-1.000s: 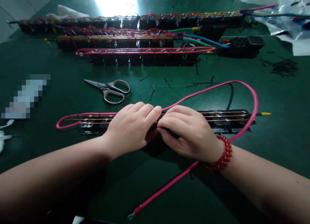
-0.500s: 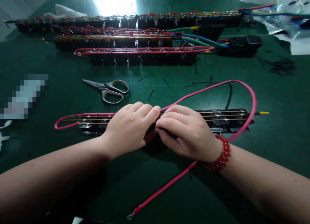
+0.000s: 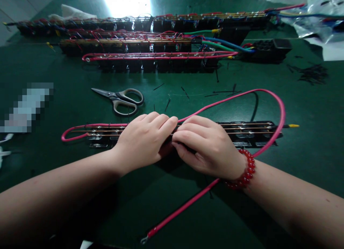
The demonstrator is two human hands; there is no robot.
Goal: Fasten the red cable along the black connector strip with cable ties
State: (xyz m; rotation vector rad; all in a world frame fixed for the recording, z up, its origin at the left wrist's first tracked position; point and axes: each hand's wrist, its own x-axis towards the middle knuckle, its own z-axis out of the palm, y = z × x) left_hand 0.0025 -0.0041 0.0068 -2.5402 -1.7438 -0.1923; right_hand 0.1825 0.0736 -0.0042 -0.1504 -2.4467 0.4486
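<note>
A long black strip with copper rods (image 3: 258,128) lies across the table in front of me. A red cable (image 3: 228,99) runs along its left part, loops out past the left end, and arcs wide at the right. The cable's free end, with a metal ring lug (image 3: 144,239), rests nearer to me. My left hand (image 3: 147,138) is closed over the middle of the strip, fingertips hidden behind it. Beside it, my right hand (image 3: 205,143) is curled in a pinch at the strip; whatever is between its fingers is hidden. A red bead bracelet (image 3: 248,169) circles my right wrist.
Scissors (image 3: 115,98) lie partly open beyond my left hand. Loose black cable ties (image 3: 185,93) are scattered there, with a pile of thin black pieces (image 3: 313,74) at right. Similar wired strips (image 3: 158,64) line the back. Clear plastic bags (image 3: 319,12) sit at far right.
The strip's left end and the cable loop there have shifted very slightly to the right and away from me. Both hands stay in nearly the same place.
</note>
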